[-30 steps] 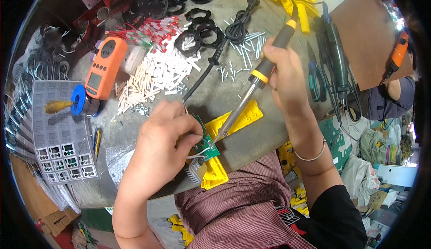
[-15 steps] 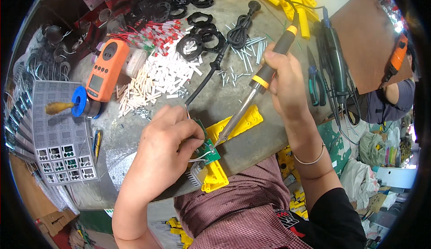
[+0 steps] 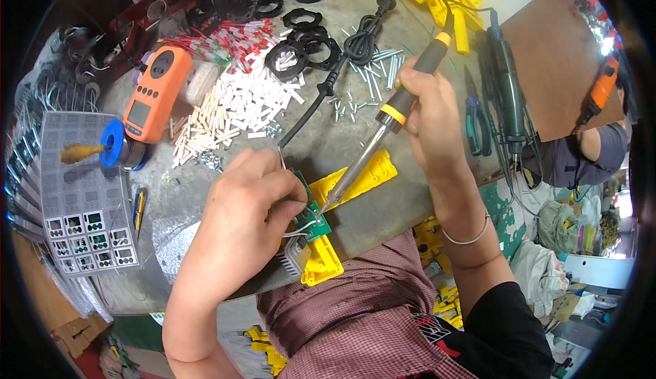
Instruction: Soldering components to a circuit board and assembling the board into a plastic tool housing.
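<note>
My right hand [image 3: 430, 106] grips the black and yellow handle of a soldering iron [image 3: 365, 157], its metal barrel slanting down to the left. The iron's tip is at the upper right edge of a small green circuit board [image 3: 318, 229]; whether it touches is too fine to tell. My left hand [image 3: 242, 208] pinches a thin wire from the black power cord [image 3: 305, 121] beside the board, partly covering it. White wires run from beneath those fingers onto the board. Under it lies a yellow plastic housing [image 3: 372, 173], with a finned metal heat sink [image 3: 295, 253] alongside.
White and beige sleeves [image 3: 242, 99], red-tipped parts [image 3: 239, 41], black rings [image 3: 321, 51] and screws [image 3: 376, 72] lie beyond my hands. An orange meter [image 3: 157, 95] and solder spool [image 3: 123, 148] stand left. Pliers [image 3: 476, 119] and a second corded tool [image 3: 507, 92] lie right.
The iron's tip has lifted slightly off its earlier spot on the board, toward the upper edge. Both hands keep their grips, and the whole view has shifted a little.
</note>
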Tool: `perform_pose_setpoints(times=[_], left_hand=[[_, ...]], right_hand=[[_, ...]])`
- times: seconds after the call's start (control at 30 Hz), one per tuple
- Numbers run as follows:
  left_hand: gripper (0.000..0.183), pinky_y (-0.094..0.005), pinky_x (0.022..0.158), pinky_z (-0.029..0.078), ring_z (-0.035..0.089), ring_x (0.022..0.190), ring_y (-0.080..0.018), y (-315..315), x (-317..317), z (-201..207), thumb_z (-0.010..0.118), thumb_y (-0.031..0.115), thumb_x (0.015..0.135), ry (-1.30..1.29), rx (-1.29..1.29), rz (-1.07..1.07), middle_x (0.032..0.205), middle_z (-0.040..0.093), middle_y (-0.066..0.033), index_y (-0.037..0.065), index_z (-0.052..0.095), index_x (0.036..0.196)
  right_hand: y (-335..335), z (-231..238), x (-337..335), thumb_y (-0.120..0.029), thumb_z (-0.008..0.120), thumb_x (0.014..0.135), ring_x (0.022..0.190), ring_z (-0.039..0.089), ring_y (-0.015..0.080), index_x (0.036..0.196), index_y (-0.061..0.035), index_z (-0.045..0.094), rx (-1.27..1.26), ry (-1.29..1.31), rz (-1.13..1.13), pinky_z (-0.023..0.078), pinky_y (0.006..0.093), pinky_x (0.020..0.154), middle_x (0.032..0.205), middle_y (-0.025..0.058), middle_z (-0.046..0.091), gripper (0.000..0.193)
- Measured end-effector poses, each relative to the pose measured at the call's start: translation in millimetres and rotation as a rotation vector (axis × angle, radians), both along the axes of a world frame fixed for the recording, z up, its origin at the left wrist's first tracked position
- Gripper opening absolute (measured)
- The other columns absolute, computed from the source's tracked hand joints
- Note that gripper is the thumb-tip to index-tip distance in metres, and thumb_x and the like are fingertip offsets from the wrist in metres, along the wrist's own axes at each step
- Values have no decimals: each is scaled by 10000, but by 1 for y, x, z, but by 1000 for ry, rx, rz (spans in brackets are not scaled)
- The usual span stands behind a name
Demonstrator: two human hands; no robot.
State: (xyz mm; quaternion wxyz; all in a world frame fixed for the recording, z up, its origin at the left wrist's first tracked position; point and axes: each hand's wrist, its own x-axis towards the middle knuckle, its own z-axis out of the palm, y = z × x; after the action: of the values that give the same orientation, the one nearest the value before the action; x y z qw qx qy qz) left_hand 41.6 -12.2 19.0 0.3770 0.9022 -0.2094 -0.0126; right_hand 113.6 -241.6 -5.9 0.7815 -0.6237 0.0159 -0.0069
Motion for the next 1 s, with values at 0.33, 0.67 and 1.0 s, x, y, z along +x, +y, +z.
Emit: perform_pose_setpoints(times=[0.33,0.67,1.0], left_hand=[[139,-390,751,452,525,858,-310,7,2,-4,715,-7,681,-55,-9,-66,818,529,-100,41,635,784],[103,-408,734,484,556,841,-322,7,5,-12,708,56,714,-86,-8,-104,826,563,-106,70,669,809],[75,-409,741,483,546,858,-317,7,-4,-10,686,54,731,-87,35,-106,860,555,-108,72,662,800]], right_hand=[[-4,6,2,-194,597,897,508,352,1,911,-91,554,59,-58,-89,236,183,422,695,-59,459,112],[120,71,90,-161,668,907,732,588,108,1045,-58,641,-210,-583,222,482,259,696,815,33,639,175],[213,-7,145,-2,597,791,929,623,407,1283,-102,527,-712,-993,152,511,474,782,978,195,643,507]])
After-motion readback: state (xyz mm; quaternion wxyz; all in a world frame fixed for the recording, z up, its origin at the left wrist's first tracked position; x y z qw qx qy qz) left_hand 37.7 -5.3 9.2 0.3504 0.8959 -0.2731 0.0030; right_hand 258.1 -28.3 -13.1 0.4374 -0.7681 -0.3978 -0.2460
